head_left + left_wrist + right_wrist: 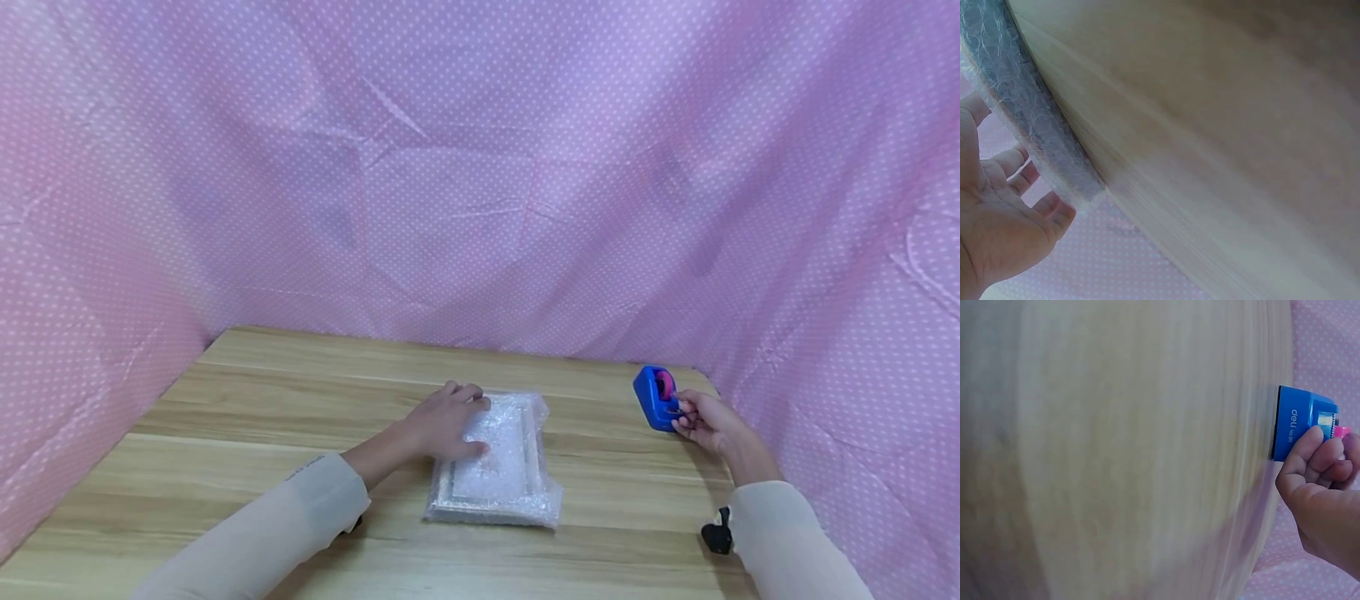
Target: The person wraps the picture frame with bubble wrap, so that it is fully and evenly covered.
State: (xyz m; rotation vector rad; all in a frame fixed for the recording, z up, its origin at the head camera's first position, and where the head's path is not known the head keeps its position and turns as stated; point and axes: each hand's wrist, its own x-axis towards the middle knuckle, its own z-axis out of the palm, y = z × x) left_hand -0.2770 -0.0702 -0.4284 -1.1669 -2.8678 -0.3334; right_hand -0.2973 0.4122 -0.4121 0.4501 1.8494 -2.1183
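Observation:
A flat, framed rectangular item wrapped in clear bubble wrap [498, 479] lies on the wooden table. My left hand [450, 423] rests on its upper left part with fingers spread. In the left wrist view, the fingers [1015, 164] of that hand lie along the edge of the bubble-wrapped item [1029, 106]. At the table's far right, a blue tape dispenser [651, 398] with a pink core stands on the table. My right hand [711, 423] grips its cutter end with bent fingers. In the right wrist view, fingertips cover part of the dispenser [1300, 422]; whether they pinch tape is hidden.
The wooden table [300, 400] spreads around both things. A pink polka-dot cloth [450, 208] hangs behind the table and along its left and right sides. Black wrist straps [717, 533] show at the sleeves.

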